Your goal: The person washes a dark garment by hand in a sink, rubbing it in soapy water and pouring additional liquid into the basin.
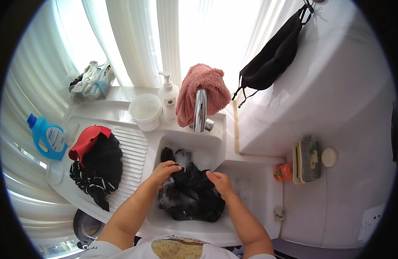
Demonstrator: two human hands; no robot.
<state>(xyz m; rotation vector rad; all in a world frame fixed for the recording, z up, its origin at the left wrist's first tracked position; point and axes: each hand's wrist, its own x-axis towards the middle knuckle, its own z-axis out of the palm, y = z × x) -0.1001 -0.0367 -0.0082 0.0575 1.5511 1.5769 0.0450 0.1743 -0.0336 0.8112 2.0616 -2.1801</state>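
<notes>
A wet black garment (pixel 195 200) lies bunched in the white sink basin (pixel 154 218), with suds around it. My left hand (pixel 165 170) pinches a fold near the basin's left side. At the garment's right edge, my right hand (pixel 220 182) grips another part between thumb and fingers. The cloth stretches between both hands, while its lower part rests in the soapy water. Just beyond them stands the chrome faucet (pixel 200 112), with a pink fluffy towel (pixel 202 82) draped over it.
On the ribbed washboard (pixel 130 146) at left lie a red garment (pixel 87 140) and black clothes (pixel 102 166). A blue detergent bottle (pixel 48 138), white bucket (pixel 146 111) and pump bottle (pixel 168 101) stand behind. At right are an orange bottle (pixel 283 172) and wall caddy (pixel 308 162).
</notes>
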